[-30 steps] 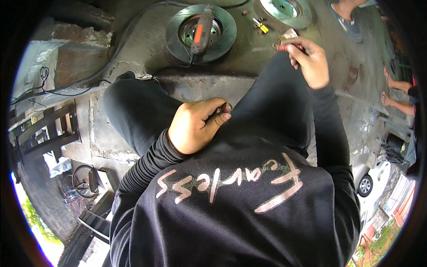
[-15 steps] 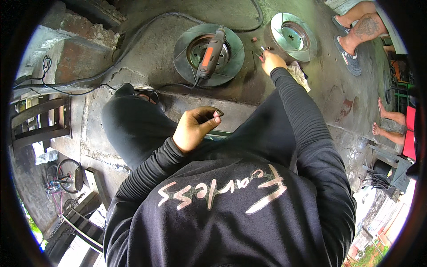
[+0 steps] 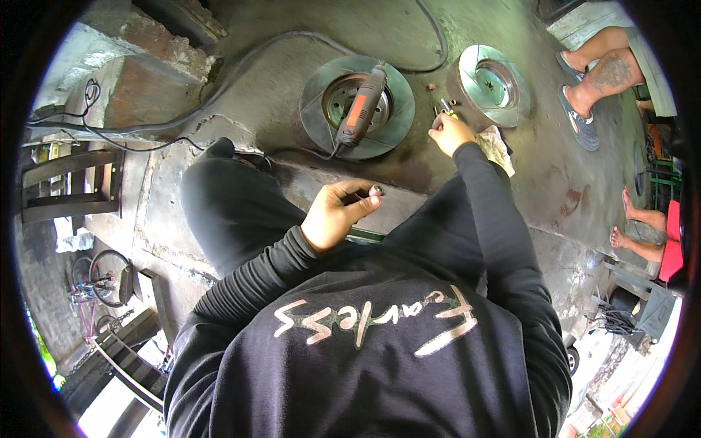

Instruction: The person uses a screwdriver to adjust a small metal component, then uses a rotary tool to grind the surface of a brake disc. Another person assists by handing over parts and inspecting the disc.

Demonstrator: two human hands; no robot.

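My left hand (image 3: 337,213) is raised over my lap, its thumb and fingers pinched round a small roundish piece (image 3: 377,190), too small to name. Out to the right, my right hand (image 3: 451,136) reaches down to the floor with its fingers drawn together. What they grip, if anything, I cannot make out. Several small bits (image 3: 445,108) lie just beyond its fingertips. A grey and orange corded rotary tool (image 3: 359,109) rests across a slotted brake disc (image 3: 315,109). A second brake disc (image 3: 517,80) lies farther right, past my right hand.
A crumpled pale cloth (image 3: 496,151) lies beside my right wrist. The black cable (image 3: 241,62) curves over the concrete floor behind the discs. Another person's sandalled feet (image 3: 580,117) are at the right. A dark wooden chair (image 3: 73,186) and a bicycle (image 3: 109,277) stand at the left.
The whole view has shifted, with the discs now slightly lower and farther right. My right hand has drawn back a little from the small bits. My left hand keeps its pinch.
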